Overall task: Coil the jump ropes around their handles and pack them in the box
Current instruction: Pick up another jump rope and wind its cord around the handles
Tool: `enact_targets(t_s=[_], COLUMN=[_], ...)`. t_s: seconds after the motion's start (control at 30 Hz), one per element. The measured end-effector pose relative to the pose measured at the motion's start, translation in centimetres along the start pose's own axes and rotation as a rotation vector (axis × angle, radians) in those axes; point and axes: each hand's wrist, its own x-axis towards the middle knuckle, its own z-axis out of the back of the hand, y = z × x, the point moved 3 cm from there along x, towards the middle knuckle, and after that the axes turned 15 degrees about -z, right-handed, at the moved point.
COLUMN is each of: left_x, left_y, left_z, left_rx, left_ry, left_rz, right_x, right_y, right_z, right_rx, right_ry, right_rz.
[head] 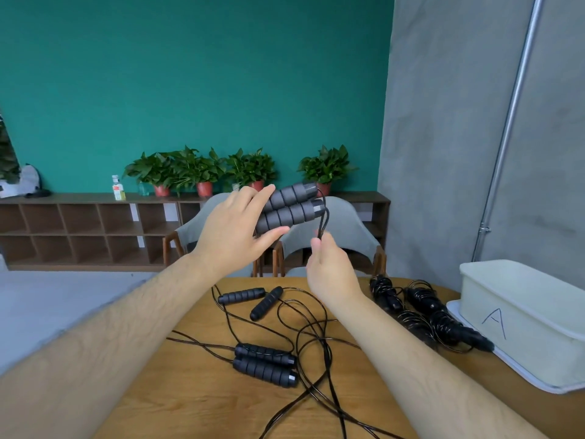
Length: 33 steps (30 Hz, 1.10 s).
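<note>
The left hand (235, 231) held both handles (289, 207) together above the table (196, 391). The right hand (330, 270) pinched the rope (323, 224) tight just below them, likely to wind it round both.

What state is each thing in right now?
left hand: holds paired handles, raised.
right hand: pinches the held rope.
paired handles: side by side, off table.
loose ropes: uncoiled, tangled on table.
coiled ropes: bundled beside box, not packed.
box: marked A; open or lidded unclear.
</note>
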Motion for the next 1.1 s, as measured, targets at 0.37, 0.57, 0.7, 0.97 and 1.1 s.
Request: enact_targets(t_s=[0.37, 0.57, 0.7, 0.97, 1.1], left_x=[-1.9, -2.8, -2.8, -0.1, 0.3], left_y=[0.3, -1.5, -3.1, -2.7, -1.1], left_z=[-3.6, -2.9, -1.3, -1.0, -1.2], left_rx=[0.146, -0.355, -0.590, -0.392, -0.221], left_ry=[0.251, 0.414, 0.251, -0.088, -0.004], left_rz=[-0.229, -0.288, -0.202, 0.059, 0.154], right_x=[-1.8, 2.1, 2.6, 0.0, -1.8], right_y=[4.2, 2.2, 0.5, -0.5, 0.4], right_z=[1.6, 5.1, 6.5, 2.2, 0.4], right_rx=[-0.872, -0.465, 0.106, 0.050, -0.048], right_ry=[0.202, 0.205, 0.331, 0.288, 0.324], right_rz=[0.432, 0.402, 0.216, 0.154, 0.168])
